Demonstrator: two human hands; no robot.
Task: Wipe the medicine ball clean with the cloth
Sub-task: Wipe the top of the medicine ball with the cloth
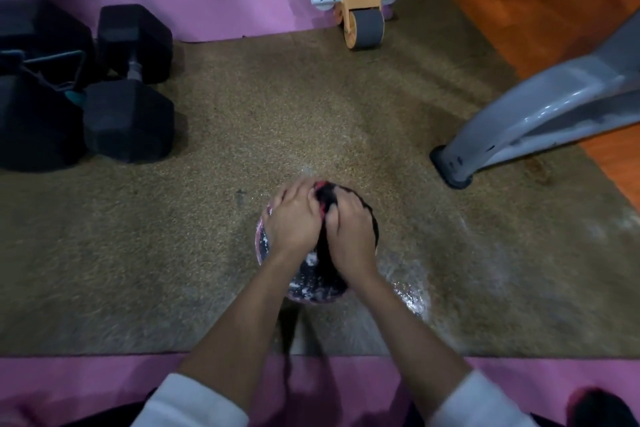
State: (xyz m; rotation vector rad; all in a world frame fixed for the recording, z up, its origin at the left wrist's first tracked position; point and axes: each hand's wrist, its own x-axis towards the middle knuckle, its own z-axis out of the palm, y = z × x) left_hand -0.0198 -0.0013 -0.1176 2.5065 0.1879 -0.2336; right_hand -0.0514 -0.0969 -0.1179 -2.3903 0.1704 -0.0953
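- My left sleeve point(188, 402) is white, ending high on the forearm.
- My right sleeve point(474, 402) is white too, bunched the same.
- My left hand point(294, 218) and right hand point(351, 236) are bare.

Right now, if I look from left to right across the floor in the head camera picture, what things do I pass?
Black dumbbells → medicine ball under the left hand, cloth and right hand → grey machine leg. The wheeled roller at the back lines up over the ball, so I skip it.
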